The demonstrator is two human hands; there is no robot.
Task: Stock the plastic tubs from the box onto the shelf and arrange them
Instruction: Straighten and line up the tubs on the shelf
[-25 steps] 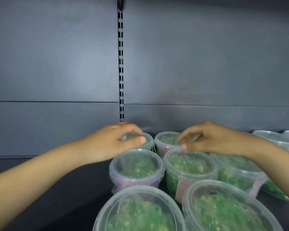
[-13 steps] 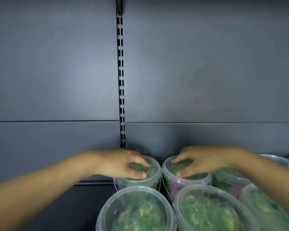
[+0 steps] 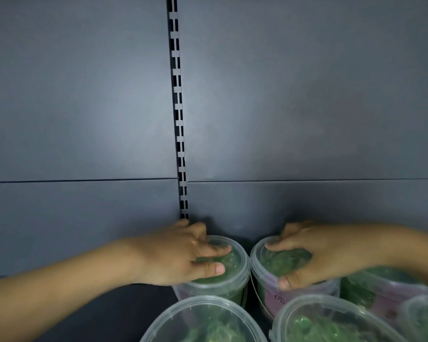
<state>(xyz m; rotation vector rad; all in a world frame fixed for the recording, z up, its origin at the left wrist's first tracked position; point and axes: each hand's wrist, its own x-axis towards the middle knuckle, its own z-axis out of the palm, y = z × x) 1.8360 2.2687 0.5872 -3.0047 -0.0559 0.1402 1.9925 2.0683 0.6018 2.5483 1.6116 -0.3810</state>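
Because lids are clear, round tubs, green filling

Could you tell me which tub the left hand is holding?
The back tub furthest left, below the slotted upright; the left hand clasps its lid, the right hand its neighbour.

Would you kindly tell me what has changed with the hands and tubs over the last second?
Both hands came down from hovering above the back row: the left hand now grips the left rear tub by its lid, the right hand grips the right rear tub. The two rear tubs stay side by side near the back panel.
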